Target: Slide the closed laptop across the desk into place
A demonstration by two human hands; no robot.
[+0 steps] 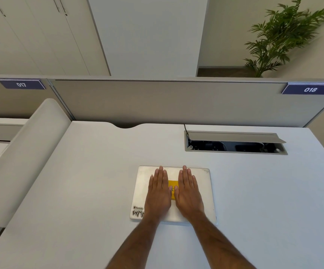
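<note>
A closed silver laptop point(204, 191) lies flat on the white desk point(91, 187), near the middle. Its lid carries a yellow sticker between my hands and a black-and-white sticker at its near left corner. My left hand point(158, 193) rests palm down on the left half of the lid, fingers straight and together. My right hand point(189, 193) lies flat beside it on the right half. Both palms press on the lid; neither hand grips an edge.
An open cable tray point(235, 142) with a raised flap is set into the desk behind the laptop, to the right. A grey partition point(157, 101) with labels 017 and 018 runs along the back. A curved white divider point(27, 156) borders the left side. A plant stands beyond.
</note>
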